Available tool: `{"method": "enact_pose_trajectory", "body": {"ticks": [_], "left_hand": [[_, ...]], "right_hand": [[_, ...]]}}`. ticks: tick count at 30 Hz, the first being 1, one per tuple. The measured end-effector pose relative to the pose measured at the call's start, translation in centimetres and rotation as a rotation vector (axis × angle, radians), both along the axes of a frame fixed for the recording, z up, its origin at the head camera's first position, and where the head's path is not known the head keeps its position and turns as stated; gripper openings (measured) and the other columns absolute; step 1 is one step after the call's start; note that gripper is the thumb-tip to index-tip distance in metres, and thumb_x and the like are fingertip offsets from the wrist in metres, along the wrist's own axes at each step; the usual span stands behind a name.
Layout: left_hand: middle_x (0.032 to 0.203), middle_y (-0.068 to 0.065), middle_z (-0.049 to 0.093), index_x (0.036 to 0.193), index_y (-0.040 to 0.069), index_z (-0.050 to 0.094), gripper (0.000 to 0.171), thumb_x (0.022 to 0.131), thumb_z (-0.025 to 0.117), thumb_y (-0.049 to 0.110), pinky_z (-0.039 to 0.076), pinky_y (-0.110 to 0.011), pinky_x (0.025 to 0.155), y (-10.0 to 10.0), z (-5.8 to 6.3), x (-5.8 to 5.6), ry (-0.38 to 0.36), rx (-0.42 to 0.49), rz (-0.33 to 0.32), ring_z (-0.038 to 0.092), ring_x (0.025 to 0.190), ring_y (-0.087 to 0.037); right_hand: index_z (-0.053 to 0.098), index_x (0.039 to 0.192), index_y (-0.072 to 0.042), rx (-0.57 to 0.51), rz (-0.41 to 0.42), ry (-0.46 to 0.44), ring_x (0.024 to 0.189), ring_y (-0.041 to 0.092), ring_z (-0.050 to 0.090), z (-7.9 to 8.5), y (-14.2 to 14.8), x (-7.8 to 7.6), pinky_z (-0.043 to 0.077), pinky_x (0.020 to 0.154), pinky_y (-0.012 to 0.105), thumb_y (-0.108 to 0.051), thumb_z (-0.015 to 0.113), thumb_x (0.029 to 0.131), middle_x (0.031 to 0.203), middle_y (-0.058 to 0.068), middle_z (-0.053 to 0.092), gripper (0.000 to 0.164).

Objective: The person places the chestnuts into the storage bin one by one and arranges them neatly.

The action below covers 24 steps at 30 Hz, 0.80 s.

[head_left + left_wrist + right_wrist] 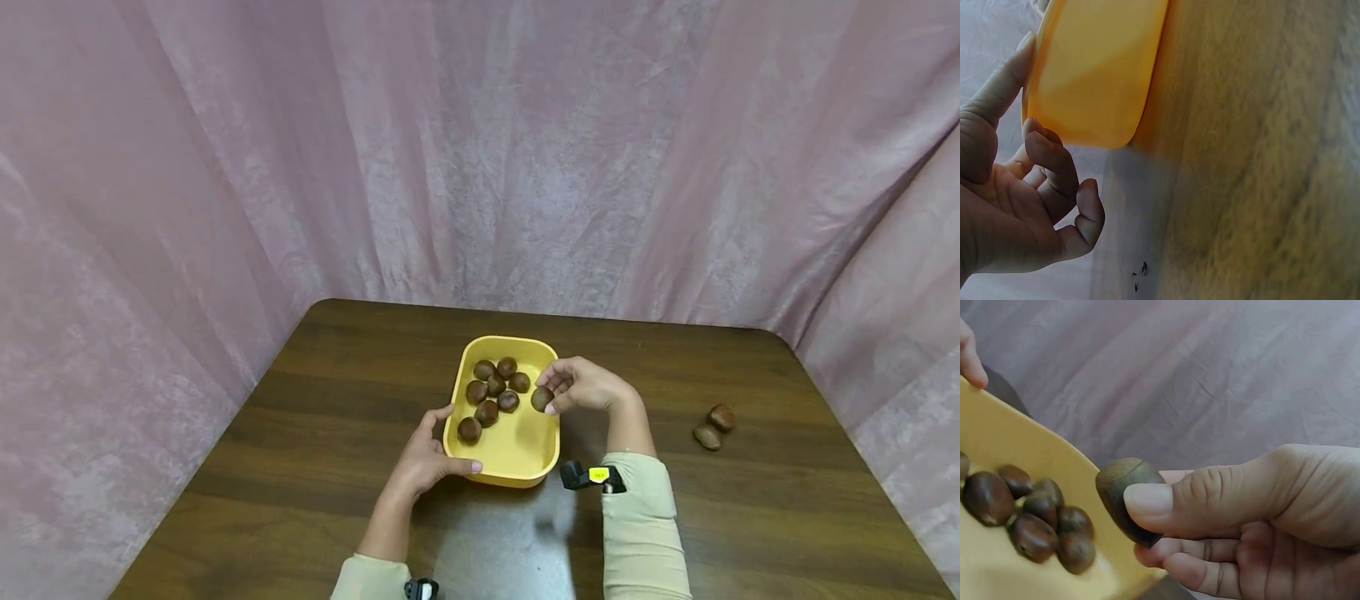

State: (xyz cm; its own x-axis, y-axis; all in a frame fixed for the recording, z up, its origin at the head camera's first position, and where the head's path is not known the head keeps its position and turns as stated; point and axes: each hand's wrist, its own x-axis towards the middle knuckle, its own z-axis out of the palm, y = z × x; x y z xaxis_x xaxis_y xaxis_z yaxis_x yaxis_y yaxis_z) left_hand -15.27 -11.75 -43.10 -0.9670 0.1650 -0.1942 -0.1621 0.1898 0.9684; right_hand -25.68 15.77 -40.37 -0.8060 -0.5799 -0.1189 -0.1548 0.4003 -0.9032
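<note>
A yellow plastic container [517, 457] sits on the table with several brown chestnuts [487, 412] inside, gathered toward its far left. My left hand [426, 458] grips the container's near-left corner, thumb over the near rim and a finger along the left side. In the left wrist view the other fingers [1088, 215] are bent beside the container wall. Between the thumb and fingers of my right hand [588, 387] a chestnut [1124, 487] is pinched. It hangs over the container's right part, and its pale base shows in the right wrist view.
Two more chestnuts [722, 417] lie touching on the brown wooden table [780, 483], right of the right forearm. A pink curtain [525, 167] hangs behind the table and along both sides.
</note>
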Motion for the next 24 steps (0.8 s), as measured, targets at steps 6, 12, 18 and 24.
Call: {"method": "enact_pose_trajectory", "body": {"ticks": [6, 12, 18, 24], "left_hand": [[0.079, -0.02, 0.064, 0.142, 0.001, 0.027, 0.094, 0.066, 0.082, -0.002, 0.047, -0.035, 0.066, -0.1, -0.1, 0.1, -0.007, 0.012, 0.003, 0.063, 0.068, -0.021], [0.08, -0.021, 0.064, 0.141, 0.0, 0.027, 0.093, 0.066, 0.081, -0.004, 0.048, -0.036, 0.066, 0.0, -0.2, 0.1, -0.003, 0.028, -0.002, 0.063, 0.068, -0.021], [0.08, -0.021, 0.064, 0.143, 0.002, 0.025, 0.096, 0.065, 0.082, -0.004, 0.048, -0.043, 0.069, -0.2, -2.0, -0.6, -0.009, 0.046, -0.009, 0.064, 0.068, -0.023], [0.078, -0.02, 0.064, 0.143, 0.006, 0.026, 0.099, 0.063, 0.084, 0.0, 0.048, -0.044, 0.067, -0.4, -3.3, -1.1, 0.007, 0.025, 0.002, 0.063, 0.066, -0.023]], "right_hand": [[0.061, 0.1, 0.004, 0.04, 0.055, -0.032, 0.08, 0.021, 0.056, -0.7, -2.0, -1.1, 0.046, 0.073, 0.032, 0.004, 0.078, 0.068, 0.088, 0.01, 0.062, 0.036], [0.062, 0.099, 0.002, 0.058, 0.079, -0.049, 0.08, 0.02, 0.057, -2.0, -3.2, -1.6, 0.045, 0.073, 0.033, 0.006, 0.075, 0.067, 0.087, 0.01, 0.062, 0.035], [0.063, 0.098, 0.003, 0.047, 0.112, -0.056, 0.077, 0.018, 0.058, -3.1, -4.5, -1.8, 0.047, 0.071, 0.031, 0.009, 0.074, 0.067, 0.083, 0.009, 0.064, 0.033], [0.065, 0.099, 0.001, 0.087, 0.131, -0.057, 0.076, 0.016, 0.059, -3.6, -5.7, -2.1, 0.047, 0.069, 0.029, 0.007, 0.076, 0.067, 0.083, 0.008, 0.064, 0.034]]}}
